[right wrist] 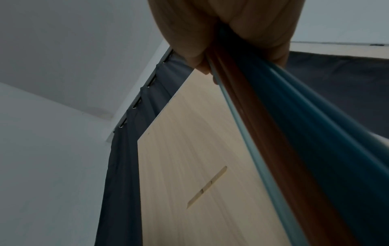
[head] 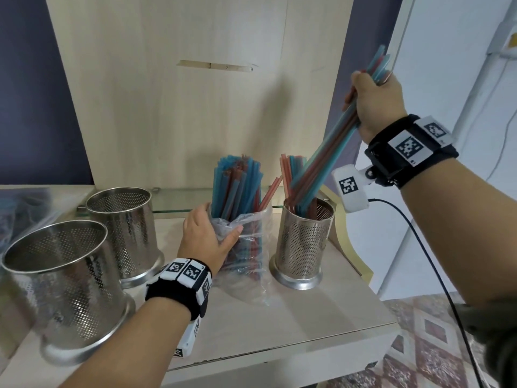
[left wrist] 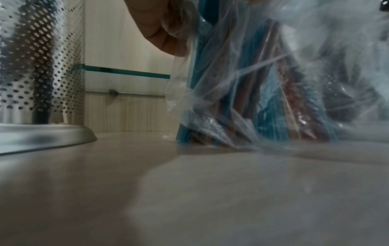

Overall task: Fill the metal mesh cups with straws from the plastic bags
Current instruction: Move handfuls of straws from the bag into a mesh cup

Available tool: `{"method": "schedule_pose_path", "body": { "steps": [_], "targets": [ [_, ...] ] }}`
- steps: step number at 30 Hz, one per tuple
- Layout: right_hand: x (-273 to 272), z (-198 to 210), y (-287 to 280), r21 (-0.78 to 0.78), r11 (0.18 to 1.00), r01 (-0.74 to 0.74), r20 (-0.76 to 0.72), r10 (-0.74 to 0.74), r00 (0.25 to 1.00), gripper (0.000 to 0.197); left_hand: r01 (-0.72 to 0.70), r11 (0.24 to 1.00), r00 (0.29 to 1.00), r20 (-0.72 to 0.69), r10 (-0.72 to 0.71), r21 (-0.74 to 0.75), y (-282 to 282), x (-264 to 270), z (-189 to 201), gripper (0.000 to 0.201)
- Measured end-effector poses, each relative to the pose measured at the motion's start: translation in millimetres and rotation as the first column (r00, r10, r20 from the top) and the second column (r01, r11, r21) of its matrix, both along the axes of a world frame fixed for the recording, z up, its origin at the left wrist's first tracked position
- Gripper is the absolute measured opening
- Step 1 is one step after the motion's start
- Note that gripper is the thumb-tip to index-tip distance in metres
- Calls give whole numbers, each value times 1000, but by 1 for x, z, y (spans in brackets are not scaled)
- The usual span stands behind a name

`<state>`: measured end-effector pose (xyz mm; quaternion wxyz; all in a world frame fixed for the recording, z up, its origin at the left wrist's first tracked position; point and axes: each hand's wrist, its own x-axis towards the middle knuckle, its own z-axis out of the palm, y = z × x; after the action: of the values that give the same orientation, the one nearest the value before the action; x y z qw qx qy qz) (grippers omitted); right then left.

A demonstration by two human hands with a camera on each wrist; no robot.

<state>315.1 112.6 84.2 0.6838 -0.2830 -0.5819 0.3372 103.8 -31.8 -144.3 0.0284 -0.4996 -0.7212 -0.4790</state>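
The right hand (head: 373, 103) grips a straw bundle (head: 330, 147) entering the part-filled cup (head: 303, 242) below it; the left hand (head: 208, 239) clutches the still-stocked bag (head: 246, 247); two cups (head: 123, 231) to its left stand empty.

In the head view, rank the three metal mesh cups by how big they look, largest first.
1. Near-left cup, though it is closest to the camera.
2. Back-left cup.
3. Right cup, the one with straws in it; plainly narrower.

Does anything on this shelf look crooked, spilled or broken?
Mostly tidy. One red straw leans out sideways from the clear plastic bag of blue and red straws, and the pale wooden back panel has a chipped horizontal gouge. No straws lie spilled on the shelf.
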Motion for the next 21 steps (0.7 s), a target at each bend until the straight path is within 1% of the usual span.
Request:
{"method": "schedule_pose_path", "body": {
  "steps": [2,6,9,11,12,14,17,18,21],
  "targets": [
    [2,-1,3,11,1000,-1,34,0,999,11,-4,1000,1000,-1,4,-3,0,0,0,84],
    [-6,-26,3,13,1000,14,234,-17,972,11,-4,1000,1000,2,4,-9,0,1,0,84],
    [-14,-51,-1,-42,999,-13,317,25,948,11,-2,1000,1000,10,2,-6,1,0,-1,84],
    [-19,-65,-5,-87,996,22,375,12,927,11,-6,1000,1000,11,6,-1,2,-1,-2,83],
    [-20,-72,-5,-95,994,58,421,-13,907,15,-8,1000,1000,9,8,-1,2,-1,-2,83],
    [-21,-83,-4,-103,988,118,514,-48,857,26,-11,1000,1000,5,11,-4,3,-2,-3,82],
    [-21,-95,-1,-158,969,188,631,-47,775,29,-9,1000,1000,-2,9,-10,3,-3,-3,83],
    [-21,-98,2,-167,956,241,681,-65,729,31,-9,1000,1000,-3,9,-16,3,-3,-3,83],
    [-18,-104,6,-121,914,387,834,-117,539,58,-10,1000,1000,-2,10,-29,3,-3,-3,84]
  ]
}}
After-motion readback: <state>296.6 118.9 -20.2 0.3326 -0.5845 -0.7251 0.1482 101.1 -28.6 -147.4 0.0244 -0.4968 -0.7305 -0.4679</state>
